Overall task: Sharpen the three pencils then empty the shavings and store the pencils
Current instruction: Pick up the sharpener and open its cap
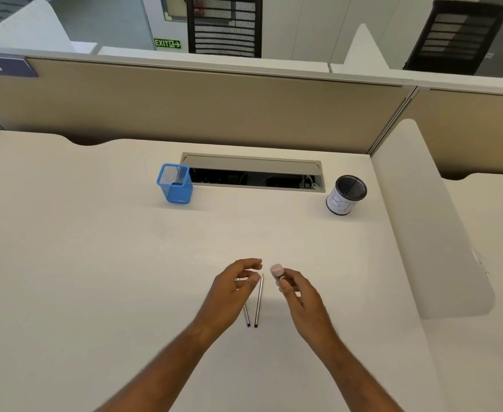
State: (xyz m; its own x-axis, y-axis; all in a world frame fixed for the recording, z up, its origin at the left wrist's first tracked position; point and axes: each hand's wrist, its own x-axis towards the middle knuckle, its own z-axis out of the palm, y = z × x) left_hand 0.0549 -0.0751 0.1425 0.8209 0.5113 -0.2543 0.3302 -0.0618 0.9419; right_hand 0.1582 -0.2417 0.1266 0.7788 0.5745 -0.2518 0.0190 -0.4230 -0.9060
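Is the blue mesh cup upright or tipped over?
Upright. The blue cup stands on its base on the desk, open mouth up.

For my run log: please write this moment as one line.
right hand: holds pink sharpener | left hand: open over pencils | blue holder: untouched

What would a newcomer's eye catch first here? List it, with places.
Two hands meet at the near middle of the white desk: the right hand holds a pink sharpener, the left hand hovers open over two pencils. Farther back stand a blue mesh holder at left and a black mesh cup at right.
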